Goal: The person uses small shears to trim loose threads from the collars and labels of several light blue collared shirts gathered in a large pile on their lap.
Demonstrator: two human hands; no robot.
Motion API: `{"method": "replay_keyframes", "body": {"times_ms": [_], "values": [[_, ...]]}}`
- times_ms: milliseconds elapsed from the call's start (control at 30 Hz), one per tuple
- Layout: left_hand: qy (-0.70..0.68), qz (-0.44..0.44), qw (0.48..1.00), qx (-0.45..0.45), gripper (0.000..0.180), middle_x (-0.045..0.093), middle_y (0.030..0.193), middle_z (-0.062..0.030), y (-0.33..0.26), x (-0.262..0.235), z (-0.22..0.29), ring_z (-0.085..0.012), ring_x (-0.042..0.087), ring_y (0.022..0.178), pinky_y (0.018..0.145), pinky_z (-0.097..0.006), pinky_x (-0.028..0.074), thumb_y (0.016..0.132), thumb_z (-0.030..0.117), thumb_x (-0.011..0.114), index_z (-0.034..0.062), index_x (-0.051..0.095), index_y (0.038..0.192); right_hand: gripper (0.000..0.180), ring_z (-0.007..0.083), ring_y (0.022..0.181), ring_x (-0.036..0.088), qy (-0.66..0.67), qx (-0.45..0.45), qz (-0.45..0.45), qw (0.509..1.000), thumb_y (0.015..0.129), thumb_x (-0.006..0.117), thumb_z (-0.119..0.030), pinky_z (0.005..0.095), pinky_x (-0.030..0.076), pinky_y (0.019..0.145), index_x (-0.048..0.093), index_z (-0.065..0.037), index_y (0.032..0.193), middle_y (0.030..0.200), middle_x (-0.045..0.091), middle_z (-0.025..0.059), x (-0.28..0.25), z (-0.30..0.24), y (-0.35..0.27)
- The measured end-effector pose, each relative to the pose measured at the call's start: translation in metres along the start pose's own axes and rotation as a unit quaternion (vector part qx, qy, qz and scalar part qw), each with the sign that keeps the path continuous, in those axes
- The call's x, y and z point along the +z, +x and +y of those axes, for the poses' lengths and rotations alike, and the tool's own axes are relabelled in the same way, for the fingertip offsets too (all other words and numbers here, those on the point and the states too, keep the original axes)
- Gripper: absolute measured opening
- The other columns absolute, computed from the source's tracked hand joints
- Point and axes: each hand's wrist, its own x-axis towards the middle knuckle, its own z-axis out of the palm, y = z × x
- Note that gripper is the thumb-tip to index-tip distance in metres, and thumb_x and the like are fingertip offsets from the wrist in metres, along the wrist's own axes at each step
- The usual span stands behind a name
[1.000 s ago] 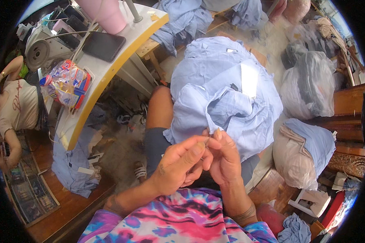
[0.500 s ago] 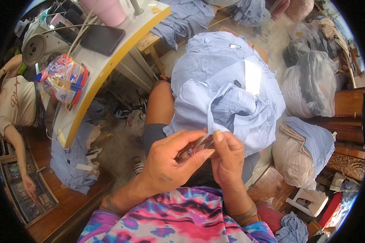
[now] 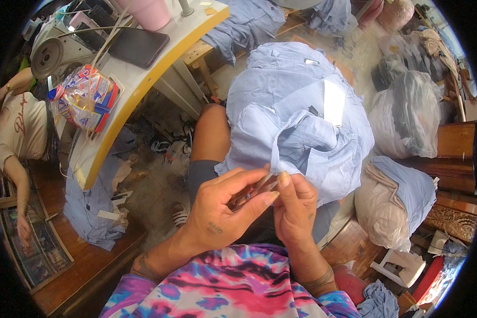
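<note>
A light blue cloth garment [image 3: 254,132] lies heaped over my lap and the space in front of it, with a white tag [image 3: 333,103] on its upper right part. My left hand [image 3: 220,209] is closed round a slim, shiny tool [image 3: 263,183], mostly hidden by the fingers, its tip at the garment's near edge. Beside it my right hand [image 3: 296,209] pinches that edge between thumb and fingers. Both hands nearly meet there. What lies right under the fingertips is too small to make out.
On the left, a yellow-edged table [image 3: 159,71] bears a phone [image 3: 139,47], a pink cup [image 3: 147,13] and a colourful plastic package [image 3: 85,98]. Another person [image 3: 24,127] sits beyond it. Bundles in clear bags [image 3: 405,116] and a cloth-topped sack [image 3: 381,212] stand at right.
The hands stay together at the garment's edge, with only small finger shifts; the tool in my left hand is turned slightly. The other person's lowered hand has moved a little.
</note>
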Motion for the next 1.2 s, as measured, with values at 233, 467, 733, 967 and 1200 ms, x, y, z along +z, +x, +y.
{"method": "replay_keyframes", "body": {"times_ms": [233,467,733,967,1200], "values": [[-0.055,0.011,0.998,-0.022,0.034,0.068,0.091,-0.0082,-0.004,0.002,-0.007,-0.0089,0.058,0.072,0.062,-0.026,0.046,0.096,0.015,0.076,-0.006,0.069,0.122,0.025,0.0142,0.094,0.07,0.021,-0.007,0.013,1.0,0.107,0.062,-0.019,0.0297,0.055,0.083,0.071,0.002,0.117,0.105,0.075,0.0096,0.007,0.002,0.001],[-0.158,0.013,0.986,-0.057,0.031,0.069,0.1,-0.0042,-0.004,0.005,-0.007,-0.0044,0.059,0.085,0.071,-0.02,0.047,0.102,0.015,0.071,-0.0072,0.067,0.122,0.019,0.0117,0.086,0.066,-0.036,-0.041,0.04,0.998,0.107,0.063,-0.016,0.0282,0.053,0.078,0.071,0.001,0.104,0.096,0.072,0.0071,0.015,0.002,0.0],[-0.259,0.044,0.96,-0.091,0.022,0.065,0.1,-0.0001,-0.007,0.014,-0.003,-0.0018,0.057,0.087,0.073,-0.018,0.047,0.104,0.013,0.067,-0.0056,0.066,0.115,0.02,0.0107,0.082,0.064,-0.107,-0.14,0.104,0.979,0.106,0.065,-0.013,0.0258,0.051,0.075,0.072,0.005,0.102,0.091,0.072,0.0062,0.017,0.035,-0.001],[-0.199,0.067,0.976,-0.064,0.017,0.059,0.08,0.0012,-0.002,0.02,-0.019,0.0007,0.045,0.061,0.051,-0.018,0.035,0.106,0.016,0.063,-0.001,0.061,0.109,0.018,0.0112,0.082,0.062,-0.166,-0.183,0.119,0.962,0.103,0.069,-0.012,0.0275,0.049,0.075,0.074,0.004,0.096,0.088,0.072,0.0062,0.018,0.037,0.0],[-0.229,0.068,0.971,-0.026,0.017,0.059,0.084,-0.0012,0.011,-0.003,-0.015,-0.0018,0.048,0.065,0.053,-0.018,0.036,0.106,0.017,0.061,0.0013,0.06,0.114,0.019,0.0131,0.081,0.063,0.091,-0.025,0.058,0.994,0.107,0.063,-0.017,0.03,0.051,0.075,0.066,0.0,0.101,0.091,0.071,0.0079,0.024,0.02,0.005]]}}
